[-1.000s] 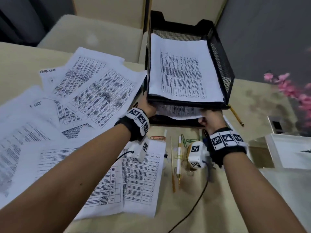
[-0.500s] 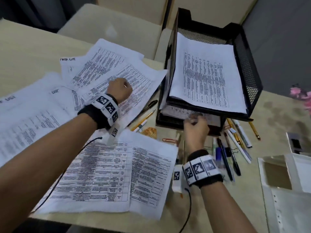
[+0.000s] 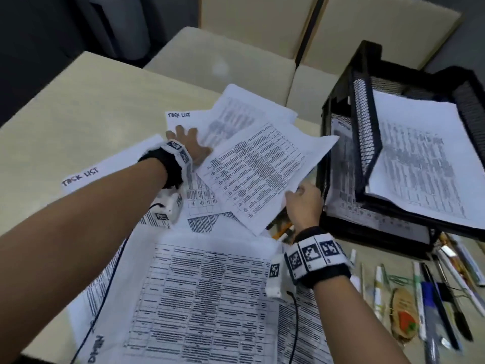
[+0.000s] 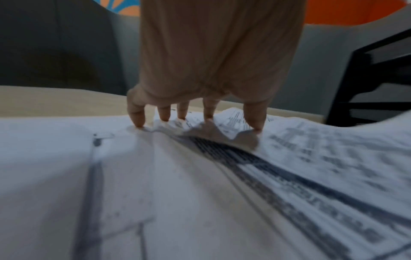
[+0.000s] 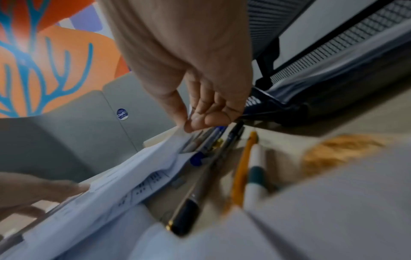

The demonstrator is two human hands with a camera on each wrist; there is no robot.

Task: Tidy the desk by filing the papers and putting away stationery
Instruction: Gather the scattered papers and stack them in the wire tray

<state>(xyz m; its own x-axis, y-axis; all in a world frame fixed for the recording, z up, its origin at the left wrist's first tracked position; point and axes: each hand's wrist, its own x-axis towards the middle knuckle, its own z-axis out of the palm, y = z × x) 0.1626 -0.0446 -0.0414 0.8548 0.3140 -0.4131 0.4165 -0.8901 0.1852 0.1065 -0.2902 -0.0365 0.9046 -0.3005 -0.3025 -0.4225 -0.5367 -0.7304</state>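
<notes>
Left hand (image 3: pixel 189 145) spread wide, fingertips (image 4: pixel 255 123) pressing scattered papers (image 3: pixel 225 119) at frame centre; right hand (image 3: pixel 304 206) pinching near corner of printed sheet (image 3: pixel 259 169), left of black mesh tray (image 3: pixel 364 143); pens (image 3: pixel 430 292) lower right

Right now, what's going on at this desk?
A person is gathering loose papers. The left hand presses spread fingers on the scattered sheets; the right hand pinches the near corner of a printed sheet beside the black mesh tray, which already holds papers. Pens still lie on the desk.
</notes>
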